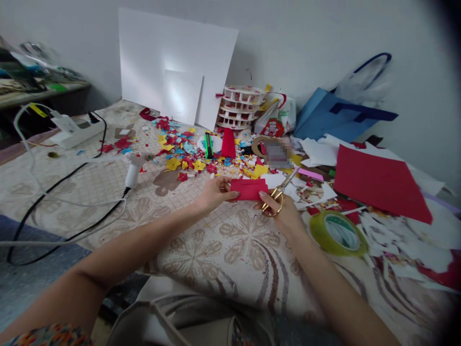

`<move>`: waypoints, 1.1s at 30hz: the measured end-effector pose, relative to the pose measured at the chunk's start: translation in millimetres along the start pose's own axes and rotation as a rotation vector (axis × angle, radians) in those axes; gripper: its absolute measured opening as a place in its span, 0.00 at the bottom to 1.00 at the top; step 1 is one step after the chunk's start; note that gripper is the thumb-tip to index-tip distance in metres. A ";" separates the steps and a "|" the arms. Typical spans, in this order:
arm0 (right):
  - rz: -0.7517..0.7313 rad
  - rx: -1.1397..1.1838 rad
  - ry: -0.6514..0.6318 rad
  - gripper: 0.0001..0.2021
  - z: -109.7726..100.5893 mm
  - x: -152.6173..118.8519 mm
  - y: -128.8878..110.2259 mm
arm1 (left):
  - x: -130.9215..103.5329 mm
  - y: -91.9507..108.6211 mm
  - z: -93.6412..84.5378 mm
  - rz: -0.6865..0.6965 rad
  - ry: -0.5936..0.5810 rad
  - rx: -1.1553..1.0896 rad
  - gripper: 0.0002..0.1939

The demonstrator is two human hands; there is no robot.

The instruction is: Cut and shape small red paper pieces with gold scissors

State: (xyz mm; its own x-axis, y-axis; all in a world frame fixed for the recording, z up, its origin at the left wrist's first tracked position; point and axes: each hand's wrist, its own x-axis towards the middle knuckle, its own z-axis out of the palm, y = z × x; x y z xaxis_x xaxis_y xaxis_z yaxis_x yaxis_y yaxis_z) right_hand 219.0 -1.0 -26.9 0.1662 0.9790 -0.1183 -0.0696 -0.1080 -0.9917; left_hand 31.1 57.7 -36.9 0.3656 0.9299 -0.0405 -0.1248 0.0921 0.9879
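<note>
A small folded piece of red paper (248,189) is stretched level between my two hands above the patterned tablecloth. My left hand (218,193) pinches its left end, thumb on top. At the right end, my right hand (283,211) grips the paper between thumb and fingers. Gold-handled scissors (275,198) also hang on my right hand, their blades pointing up and away to the right. Beyond the paper lie yellow, red and blue cut paper flowers (173,164) and many tiny scraps. A green and black cutter (208,145) lies among them.
A roll of clear tape (338,233) and a red sheet (382,180) lie right, among white scraps. A round white tiered rack (240,108), a blue bag (334,115) and a white board (173,57) stand behind. Left are a glue gun (133,173), cables and a power strip (77,133).
</note>
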 end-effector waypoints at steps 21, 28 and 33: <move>-0.189 -0.086 0.108 0.13 22.5 -7.8 7.9 | -14.5 -0.8 21.5 -0.143 0.015 -0.124 0.27; -0.169 -0.052 0.105 0.12 25.7 -8.5 6.7 | -13.6 -1.3 22.5 -0.186 0.056 -0.235 0.23; -0.108 0.057 0.143 0.13 20.0 -3.5 7.4 | -11.5 4.3 16.4 -0.245 -0.049 -0.320 0.15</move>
State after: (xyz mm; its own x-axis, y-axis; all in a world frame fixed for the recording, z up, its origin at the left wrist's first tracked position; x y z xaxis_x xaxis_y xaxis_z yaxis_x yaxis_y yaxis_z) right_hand 198.2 -1.8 -32.8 0.3134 0.9494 -0.0209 -0.0984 0.0106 -0.9951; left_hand 41.5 41.6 -29.8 0.4623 0.8496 -0.2538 -0.3070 0.4219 0.8531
